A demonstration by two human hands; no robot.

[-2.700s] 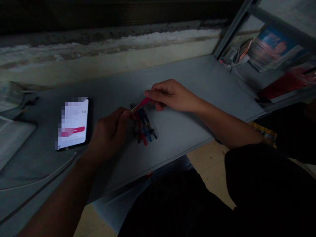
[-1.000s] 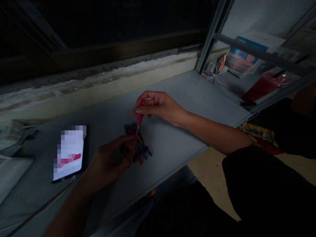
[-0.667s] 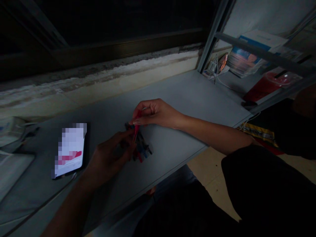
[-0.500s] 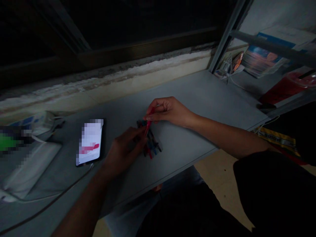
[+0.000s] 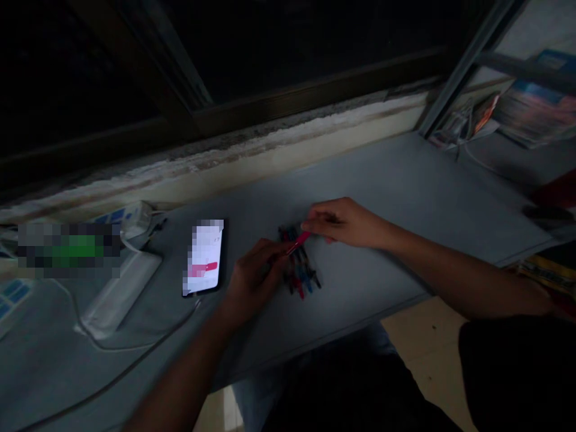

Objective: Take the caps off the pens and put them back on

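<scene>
Two hands (image 5: 299,255), one red pen (image 5: 299,242), roughly six more pens (image 5: 300,277) below

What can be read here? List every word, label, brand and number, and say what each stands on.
No text is legible.
Phone screen: pixelated, unreadable.
Pixelated green patch: unreadable.
Red pen and the other pens: any print too small to read.
Yellow strip: dark printing too blurred to read.
Magazine cover: any print too dark and blurred to read.
</scene>
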